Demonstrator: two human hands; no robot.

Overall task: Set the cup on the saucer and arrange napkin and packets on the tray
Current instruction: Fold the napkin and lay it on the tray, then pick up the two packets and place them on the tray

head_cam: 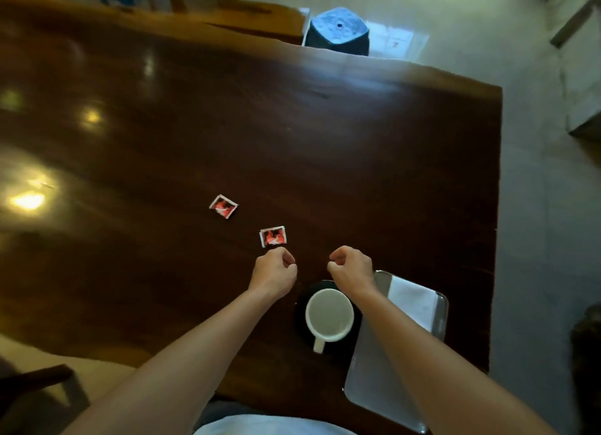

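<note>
A white cup [329, 316] stands on a dark saucer [302, 307] near the table's front edge, handle toward me. To its right lies a metal tray [374, 386] with a folded white napkin [413, 301] at its far end. Two red-and-white packets rest on the table: one [273, 236] just beyond my left hand, another [223, 206] further left. My left hand [274, 273] hovers with its fingers curled and nothing in it, just short of the nearer packet. My right hand [351, 267] is also curled and holds nothing, above the saucer's far rim.
The dark glossy wooden table [292, 141] ends at the right around the tray's edge. A blue stool [338, 31] stands on the floor beyond the far edge. A chair arm [35, 379] shows at lower left.
</note>
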